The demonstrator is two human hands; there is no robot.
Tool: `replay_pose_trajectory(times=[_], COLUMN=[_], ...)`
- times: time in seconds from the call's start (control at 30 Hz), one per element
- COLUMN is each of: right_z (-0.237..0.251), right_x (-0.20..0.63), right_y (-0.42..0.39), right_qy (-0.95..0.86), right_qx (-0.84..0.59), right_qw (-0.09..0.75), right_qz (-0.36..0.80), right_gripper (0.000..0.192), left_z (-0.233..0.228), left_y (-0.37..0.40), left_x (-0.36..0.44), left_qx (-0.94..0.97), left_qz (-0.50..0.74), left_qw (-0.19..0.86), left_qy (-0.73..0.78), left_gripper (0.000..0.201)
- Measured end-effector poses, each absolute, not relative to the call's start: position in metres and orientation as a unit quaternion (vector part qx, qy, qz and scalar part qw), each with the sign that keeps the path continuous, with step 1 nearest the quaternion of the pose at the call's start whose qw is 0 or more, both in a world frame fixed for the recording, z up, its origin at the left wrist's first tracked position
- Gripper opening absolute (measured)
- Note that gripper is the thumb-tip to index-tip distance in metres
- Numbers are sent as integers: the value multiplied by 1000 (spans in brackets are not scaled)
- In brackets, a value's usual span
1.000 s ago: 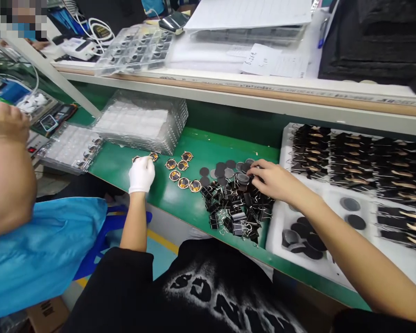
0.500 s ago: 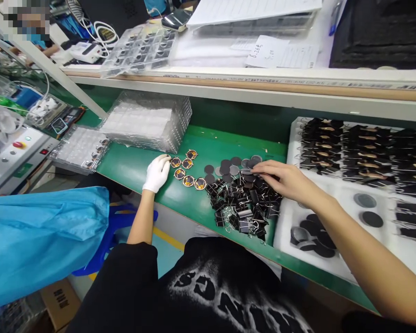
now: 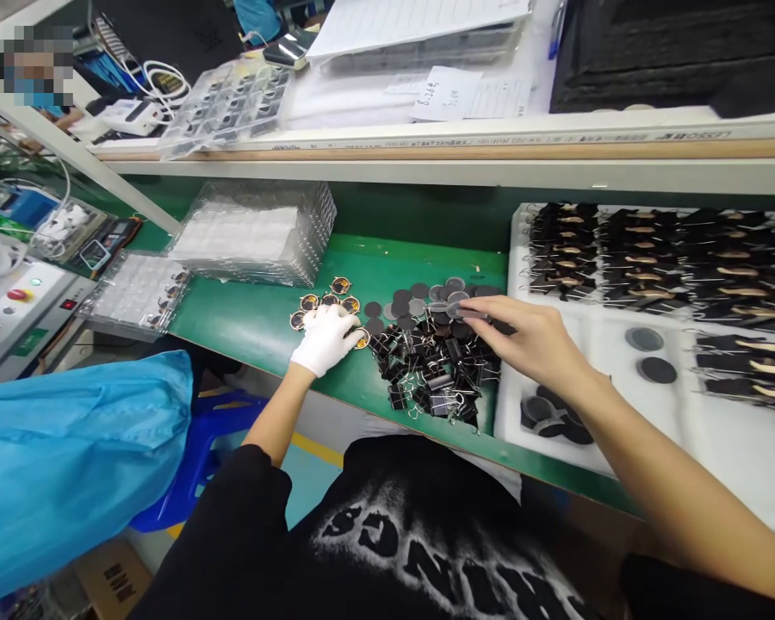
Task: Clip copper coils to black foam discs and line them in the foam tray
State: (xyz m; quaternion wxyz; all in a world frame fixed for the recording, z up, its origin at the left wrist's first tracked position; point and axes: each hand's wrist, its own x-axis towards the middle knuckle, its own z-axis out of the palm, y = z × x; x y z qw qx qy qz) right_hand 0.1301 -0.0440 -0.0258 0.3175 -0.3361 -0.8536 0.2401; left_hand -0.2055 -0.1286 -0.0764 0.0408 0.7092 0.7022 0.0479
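My left hand [image 3: 325, 340], in a white glove, lies over a group of round gold-rimmed watch heads [image 3: 340, 285] with dark and orange faces. Its fingers are spread, and some touch the pieces under them; one watch head [image 3: 362, 338] shows at its right edge. My bare right hand [image 3: 523, 331] is closed in a pinch on a thin grey disc [image 3: 455, 298] at its fingertips. Beneath it lie more black and grey discs [image 3: 419, 291]. A heap of black binder clips [image 3: 426, 370] with silver wire handles lies just nearer to me.
To the right, a white foam tray [image 3: 594, 323] bears rows of clipped pieces [image 3: 639, 250] and loose discs [image 3: 657, 370]. Stacked clear plastic trays [image 3: 251, 232] stand at the back left. A shelf edge [image 3: 426, 172] crosses above the green bench. A blue sleeve [image 3: 77, 465] is close on the left.
My left hand has moved right, from beside the watch heads to over them. My right hand stays at the discs, with a grey disc now at its fingertips. The view has shifted slightly.
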Motion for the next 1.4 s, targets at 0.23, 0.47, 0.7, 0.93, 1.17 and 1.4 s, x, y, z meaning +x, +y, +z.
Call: replay_pose_trajectory(times=[0.23, 0.47, 0.7, 0.93, 1.17, 1.4], right_z=[-18, -30, -44, -54, -51, -55], right_x=[145, 121, 101, 120, 138, 152], right_y=[-94, -116, -131, -139, -140, -144], right_qy=[-758, -472, -466, -460, -422, -380], right_qx=[-393, -378, -408, -420, -386, -396], right_qw=[371, 382, 467, 412, 370, 428], right_qz=[365, 699, 631, 665, 732, 718], right_gripper=[22, 37, 31, 45, 38, 28], left_z=[-72, -72, -36, -32, -26, -20], left_y=[-111, -110, -141, -161, -153, -51], left_x=[-209, -172, -81, -58, -55, -101], left_qx=[699, 617, 621, 607, 658, 702], left_qz=[102, 291, 386, 407, 379, 123], left_qw=[49, 108, 265, 406, 371, 174], left_qy=[706, 723, 628, 549, 534, 679], left_gripper=[17, 29, 27, 29, 30, 51])
